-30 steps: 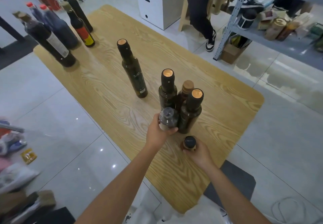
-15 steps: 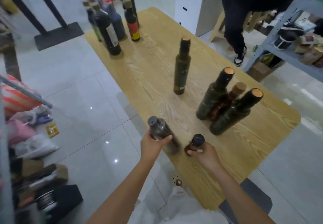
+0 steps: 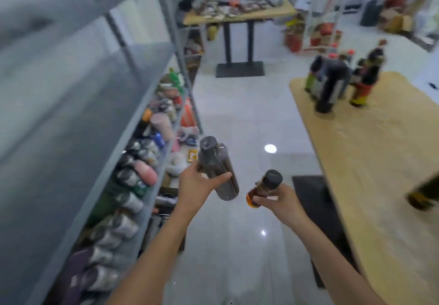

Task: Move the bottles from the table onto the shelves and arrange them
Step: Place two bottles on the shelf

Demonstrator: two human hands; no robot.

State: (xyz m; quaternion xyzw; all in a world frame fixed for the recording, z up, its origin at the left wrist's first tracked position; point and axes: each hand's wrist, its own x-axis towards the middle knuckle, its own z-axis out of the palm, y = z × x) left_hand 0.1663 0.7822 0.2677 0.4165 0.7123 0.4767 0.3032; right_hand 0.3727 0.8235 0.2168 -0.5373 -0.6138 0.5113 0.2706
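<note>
I see my left hand (image 3: 202, 185), fingers wrapped round a grey bottle (image 3: 218, 169) tilted cap-up | right hand (image 3: 278, 200) pinching a small amber bottle (image 3: 263, 188) | grey shelves (image 3: 99, 105) lie left, nearer the left hand | bench (image 3: 370, 162) right.

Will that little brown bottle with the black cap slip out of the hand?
Probably not. The right hand wraps fingers around the small amber bottle, and it looks light for its size. It appears smooth and possibly glass, so a loose grip might let it slide, and a fall could break it.
</note>
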